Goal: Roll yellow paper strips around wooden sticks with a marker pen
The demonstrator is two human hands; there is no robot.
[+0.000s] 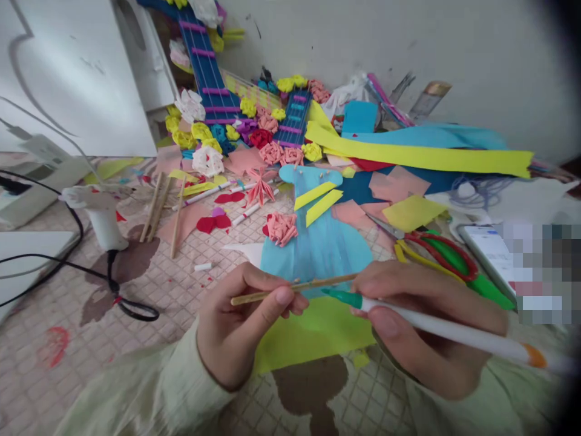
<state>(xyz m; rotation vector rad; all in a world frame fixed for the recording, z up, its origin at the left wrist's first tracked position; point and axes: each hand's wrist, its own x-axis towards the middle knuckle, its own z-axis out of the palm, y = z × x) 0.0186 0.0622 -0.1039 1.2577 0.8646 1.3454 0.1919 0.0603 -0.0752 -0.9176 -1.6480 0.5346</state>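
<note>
While tilted, stick (318, 283) in L grip (236, 327)

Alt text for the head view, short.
Left hand and right hand hold a thin wooden stick between them; the right also grips a white green-tipped marker pen. Below lie a lime-green paper sheet and a blue paper dress cut-out.

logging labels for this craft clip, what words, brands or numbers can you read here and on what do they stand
None can be read.
The phone screen shows lines of text, too small and blurred to read, and part of it is pixelated.
The white pen in the right hand and the wooden stick in the left hand show no lettering.
</note>
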